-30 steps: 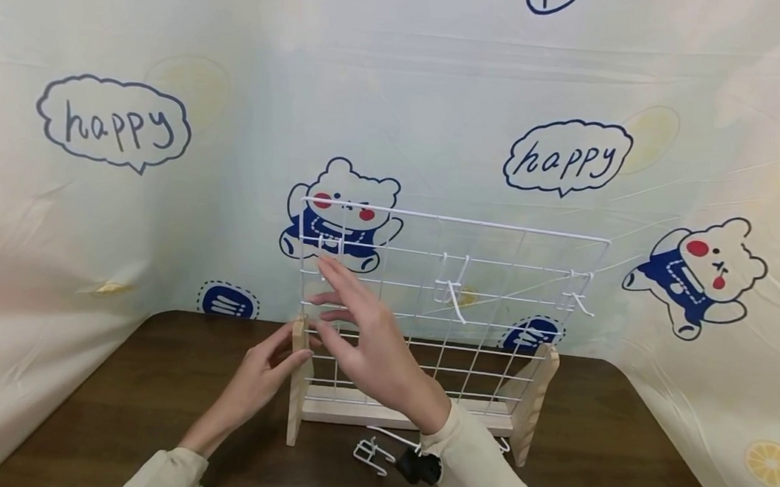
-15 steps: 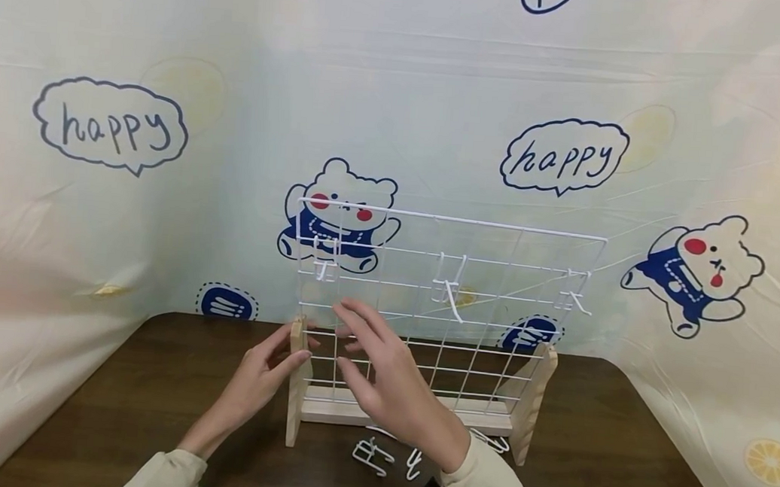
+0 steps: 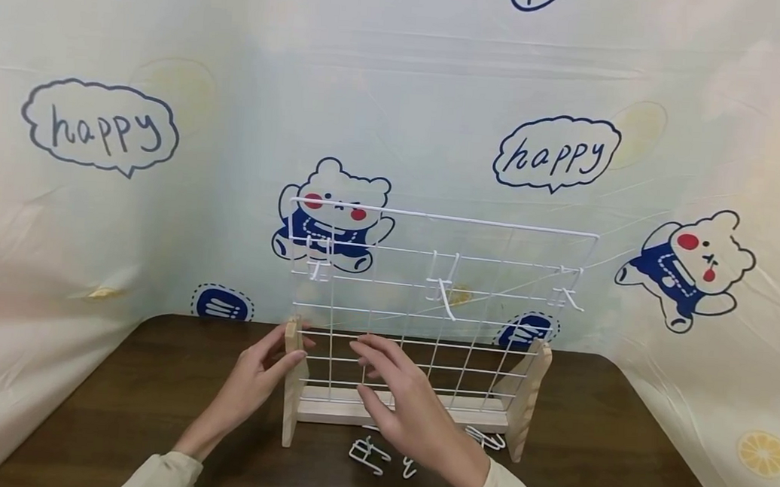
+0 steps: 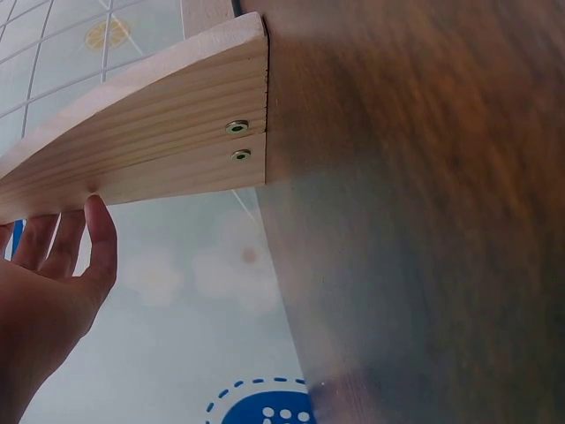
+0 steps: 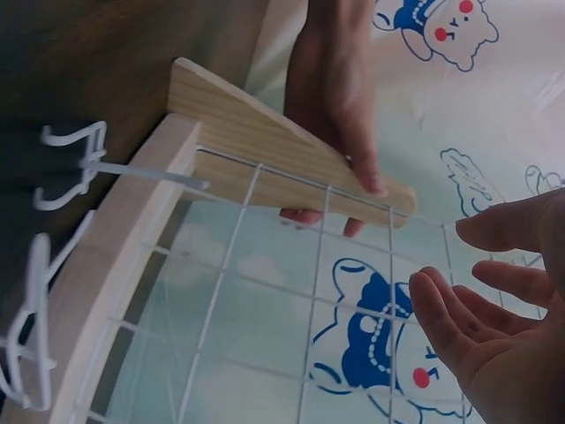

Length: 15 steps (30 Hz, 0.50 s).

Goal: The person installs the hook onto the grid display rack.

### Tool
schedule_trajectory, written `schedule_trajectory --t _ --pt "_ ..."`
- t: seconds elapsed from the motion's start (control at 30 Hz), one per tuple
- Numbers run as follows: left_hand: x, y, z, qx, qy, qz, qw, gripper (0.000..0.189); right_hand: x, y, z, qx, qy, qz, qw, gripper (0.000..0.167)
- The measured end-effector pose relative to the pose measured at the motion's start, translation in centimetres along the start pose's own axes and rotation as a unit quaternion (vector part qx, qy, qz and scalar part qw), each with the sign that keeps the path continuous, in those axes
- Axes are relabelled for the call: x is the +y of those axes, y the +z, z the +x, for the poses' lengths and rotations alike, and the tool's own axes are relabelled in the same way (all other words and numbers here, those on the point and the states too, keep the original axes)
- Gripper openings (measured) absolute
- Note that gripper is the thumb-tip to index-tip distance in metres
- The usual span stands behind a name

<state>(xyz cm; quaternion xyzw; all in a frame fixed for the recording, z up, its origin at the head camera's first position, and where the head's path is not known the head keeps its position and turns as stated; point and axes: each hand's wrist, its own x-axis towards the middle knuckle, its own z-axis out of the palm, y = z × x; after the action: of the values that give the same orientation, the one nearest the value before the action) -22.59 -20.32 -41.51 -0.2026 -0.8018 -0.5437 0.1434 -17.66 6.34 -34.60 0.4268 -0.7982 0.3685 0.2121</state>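
Note:
A white wire grid panel (image 3: 446, 218) stands upright in a pale wooden base. My left hand (image 3: 251, 377) grips the base's left wooden side support (image 3: 290, 410) near its top, thumb on one face and fingers on the other. Lower on that support, two bolts (image 4: 237, 128) show in the left wrist view. In front of the grid's lower left part, my right hand (image 3: 412, 411) holds nothing, its fingers loosely bent. White wire hooks hang from the grid's upper bars: a left hook (image 3: 318, 270), a middle hook (image 3: 445, 296) and a right hook (image 3: 568, 296).
Several loose white hooks lie on the dark wooden table before the base, among them a hook (image 3: 368, 454) left of my right forearm and a hook (image 3: 485, 437) by the right wooden support (image 3: 528, 404). A printed curtain (image 3: 442, 74) hangs behind the table.
My right hand has moved down and right, away from the left hook, which now shows uncovered on the grid. My left hand keeps its hold on the side support.

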Motion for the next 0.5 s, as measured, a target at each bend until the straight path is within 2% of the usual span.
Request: schedule_trajectory --t 0.27,0.5 --pt "0.0 0.1 0.1 0.000 0.000 0.003 1.0000 0.038 1.1 -0.2 -1.7 -0.002 0.002 -0.012 0.9999 0.052" --pt "-0.1 0.0 0.1 -0.001 -0.002 0.010 1.0000 0.038 1.8 -0.5 -3.0 -0.009 0.006 -0.045 0.9989 0.049"
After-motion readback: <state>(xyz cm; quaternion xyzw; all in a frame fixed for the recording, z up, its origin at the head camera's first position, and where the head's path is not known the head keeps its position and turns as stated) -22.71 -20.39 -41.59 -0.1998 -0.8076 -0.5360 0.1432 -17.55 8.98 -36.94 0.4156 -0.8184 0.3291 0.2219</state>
